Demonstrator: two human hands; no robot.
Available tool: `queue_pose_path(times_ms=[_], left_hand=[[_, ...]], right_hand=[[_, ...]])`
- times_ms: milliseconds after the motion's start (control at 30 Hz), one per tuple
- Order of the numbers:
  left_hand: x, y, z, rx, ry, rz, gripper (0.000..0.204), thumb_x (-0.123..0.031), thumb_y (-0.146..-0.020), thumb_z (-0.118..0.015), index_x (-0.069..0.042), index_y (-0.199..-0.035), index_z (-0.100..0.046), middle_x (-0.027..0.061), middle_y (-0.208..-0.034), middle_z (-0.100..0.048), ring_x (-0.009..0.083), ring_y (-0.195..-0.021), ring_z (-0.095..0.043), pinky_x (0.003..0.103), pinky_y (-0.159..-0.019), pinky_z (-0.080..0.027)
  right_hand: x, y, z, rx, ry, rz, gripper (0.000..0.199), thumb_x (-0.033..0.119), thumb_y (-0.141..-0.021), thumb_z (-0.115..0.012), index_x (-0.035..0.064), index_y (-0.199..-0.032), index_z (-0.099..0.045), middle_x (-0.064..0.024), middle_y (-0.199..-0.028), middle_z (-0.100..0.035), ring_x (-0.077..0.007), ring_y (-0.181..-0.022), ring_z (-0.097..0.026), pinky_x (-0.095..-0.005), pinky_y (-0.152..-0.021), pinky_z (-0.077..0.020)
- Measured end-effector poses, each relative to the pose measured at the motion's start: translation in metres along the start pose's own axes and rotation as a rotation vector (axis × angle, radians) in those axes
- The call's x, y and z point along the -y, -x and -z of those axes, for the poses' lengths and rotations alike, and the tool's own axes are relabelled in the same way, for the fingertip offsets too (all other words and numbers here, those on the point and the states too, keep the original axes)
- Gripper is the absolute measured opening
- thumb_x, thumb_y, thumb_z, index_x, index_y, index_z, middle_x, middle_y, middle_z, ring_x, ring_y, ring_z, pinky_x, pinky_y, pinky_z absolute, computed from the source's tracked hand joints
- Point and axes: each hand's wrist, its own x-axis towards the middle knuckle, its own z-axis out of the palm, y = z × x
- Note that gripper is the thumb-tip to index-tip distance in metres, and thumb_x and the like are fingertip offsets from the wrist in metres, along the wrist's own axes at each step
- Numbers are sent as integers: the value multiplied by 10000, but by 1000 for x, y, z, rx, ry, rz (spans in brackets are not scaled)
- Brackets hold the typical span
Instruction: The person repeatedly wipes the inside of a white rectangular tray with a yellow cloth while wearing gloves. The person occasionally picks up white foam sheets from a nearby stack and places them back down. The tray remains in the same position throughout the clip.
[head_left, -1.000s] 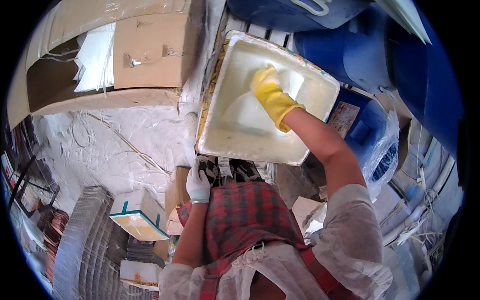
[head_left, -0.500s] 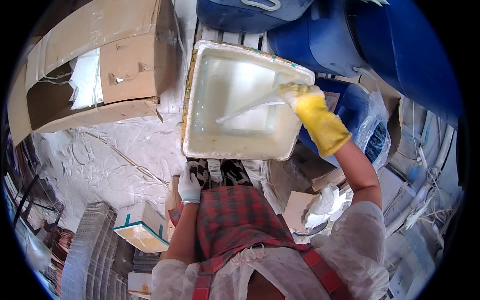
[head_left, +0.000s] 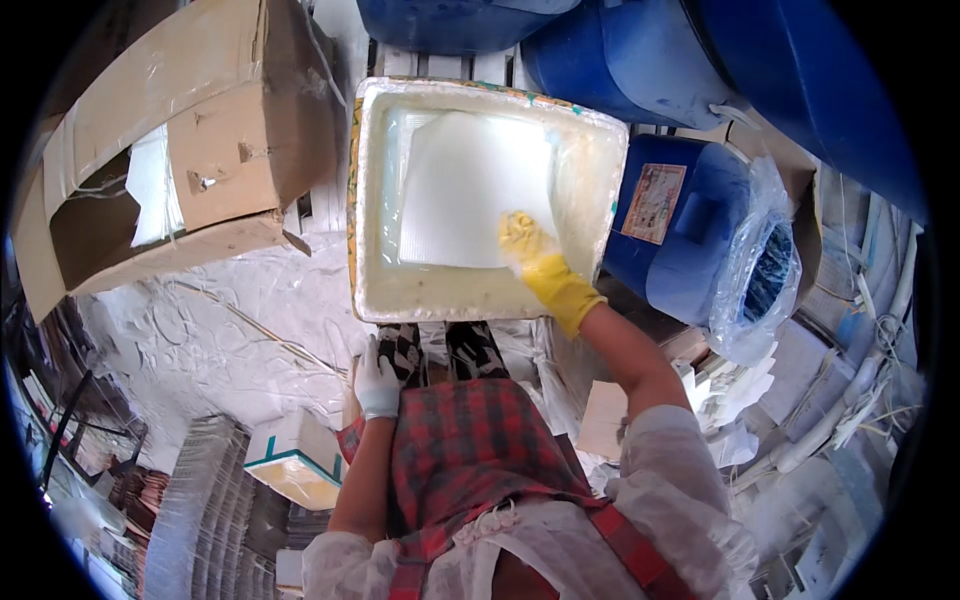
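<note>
A white foam box (head_left: pixel 365 290) with pale, wet-looking walls sits in front of me and holds liquid. In it lies a thin white ribbed sheet (head_left: pixel 470 185), spread almost flat. My right hand (head_left: pixel 528 245), in a yellow rubber glove, is inside the box with its fingers bunched at the sheet's near right edge; the fingertips' grip is partly hidden by the glove. My left hand (head_left: pixel 377 383), in a white glove, rests by my left knee with its fingers stretched forward, holding nothing.
Left of the box stands an open cardboard carton (head_left: pixel 220 150) with white sheets inside. Blue drums (head_left: pixel 620 60) crowd the far right, and a plastic-lined blue drum (head_left: pixel 680 240) lies beside the box. A small white box (head_left: pixel 297 455) and stacked grey sheets (head_left: pixel 195 500) are at lower left.
My right hand has moved left and nearer to me, down into the box. The white sheet, seen almost edge-on before, now lies broad face up. My left hand stays by my knee.
</note>
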Motion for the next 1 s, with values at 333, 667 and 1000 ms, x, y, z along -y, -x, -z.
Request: queue_pose_path(times_ms=[333,667,1000], left_hand=[[12,2,-5,-25,3,-6,395,-96,-841,-468,-33,-1229,-502,181,-1027,-581,352,-967,-533,420,-835,-432],[0,1,0,11,-39,-9,373,-85,-833,-478,-20,-1198,-517,179,-1011,-586,347,-981,-532,421,-830,-436],[2,-3,0,41,-61,-9,380,-88,-841,-478,-7,-1212,-506,191,-1051,-588,347,-977,-558,400,-834,-449]], right_hand=[[-22,-23,-45,85,181,325,238,171,-769,-534,45,-953,-616,-79,-957,-595,-202,-936,-552,-335,-830,-376],[-12,-41,-44,147,124,331,213,137,-773,-500,7,-915,-592,-114,-958,-577,-243,-936,-544,-349,-903,-377],[-16,-57,10,4,-94,212,417,295,-815,-483,34,-1139,-515,-116,-1123,-534,-289,-1107,-450,-434,-962,-335]])
